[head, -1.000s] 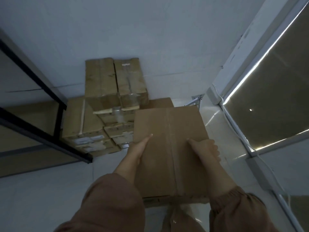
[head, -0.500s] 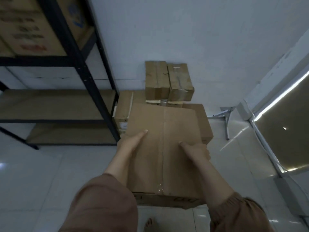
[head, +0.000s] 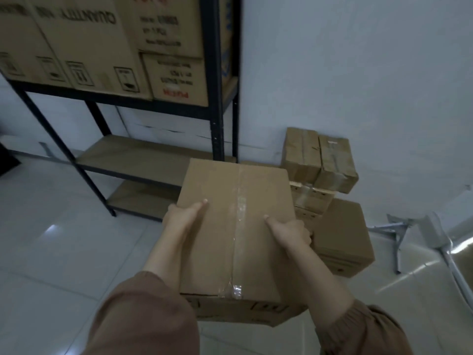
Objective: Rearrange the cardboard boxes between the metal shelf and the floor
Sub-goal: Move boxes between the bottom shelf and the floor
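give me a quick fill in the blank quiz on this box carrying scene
The left hand and right hand grip the carried box, sealed along its top with clear ___.
The metal shelf has a frame coloured ___.
In this view the stacked boxes on the floor lie to the shelf's ___.
Missing words: tape, black, right.

Grey metal bracket [head: 396, 252] (far right) below the white wall [head: 358, 73].
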Demonstrator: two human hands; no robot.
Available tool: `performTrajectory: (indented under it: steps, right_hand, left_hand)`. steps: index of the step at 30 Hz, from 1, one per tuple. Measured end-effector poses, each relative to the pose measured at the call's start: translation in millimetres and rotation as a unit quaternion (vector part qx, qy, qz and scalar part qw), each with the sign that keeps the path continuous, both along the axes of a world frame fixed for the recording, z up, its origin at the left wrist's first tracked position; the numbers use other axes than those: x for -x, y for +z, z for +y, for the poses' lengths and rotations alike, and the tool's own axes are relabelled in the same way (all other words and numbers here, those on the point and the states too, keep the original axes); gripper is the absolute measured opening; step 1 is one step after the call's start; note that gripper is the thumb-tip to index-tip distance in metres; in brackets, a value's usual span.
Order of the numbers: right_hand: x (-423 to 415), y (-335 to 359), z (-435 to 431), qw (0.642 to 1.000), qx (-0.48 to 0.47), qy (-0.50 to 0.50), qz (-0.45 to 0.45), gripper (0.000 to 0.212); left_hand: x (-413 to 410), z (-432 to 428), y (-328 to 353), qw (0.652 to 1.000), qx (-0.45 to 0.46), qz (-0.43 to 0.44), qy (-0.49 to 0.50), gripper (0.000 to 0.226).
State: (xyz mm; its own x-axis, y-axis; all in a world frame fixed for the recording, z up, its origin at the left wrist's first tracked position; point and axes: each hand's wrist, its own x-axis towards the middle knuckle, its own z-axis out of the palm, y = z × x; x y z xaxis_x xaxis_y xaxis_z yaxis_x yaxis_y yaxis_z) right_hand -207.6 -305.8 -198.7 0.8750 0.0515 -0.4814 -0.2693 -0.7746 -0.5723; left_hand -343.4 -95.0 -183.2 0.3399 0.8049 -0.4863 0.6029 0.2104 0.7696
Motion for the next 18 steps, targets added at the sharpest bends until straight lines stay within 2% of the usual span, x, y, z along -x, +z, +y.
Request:
performTrajectory:
  steps: [4,9,13,16,18]
  right_hand:
    - [26,5,61,0.999,-0.043,0.024,0.002,0.097]
    - [57,8,146,0.999,-0.028,0.039,0.007,0.101]
    - [77,10,218,0.998,-0.045,0.037,0.016,0.097]
    - [90,10,264,0.997,-0.074,0.022,0.025,0.117]
    - [94,6,291,0.996,-0.080,0.020,0.029,0.133]
  left_hand:
    - [37,55,2,0.999,0.007,-0.010,0.030,0.118]
    - [75,137,3,0.999,0.017,-0.007,0.040,0.114]
    - [98,209,6,0.998,0.029,-0.021,0.045,0.122]
    - [110,260,6,0.998,0.024,-0.027,0.042,0.128]
    - [112,287,8,0.999,0.010,-0.018,0.035,0.116]
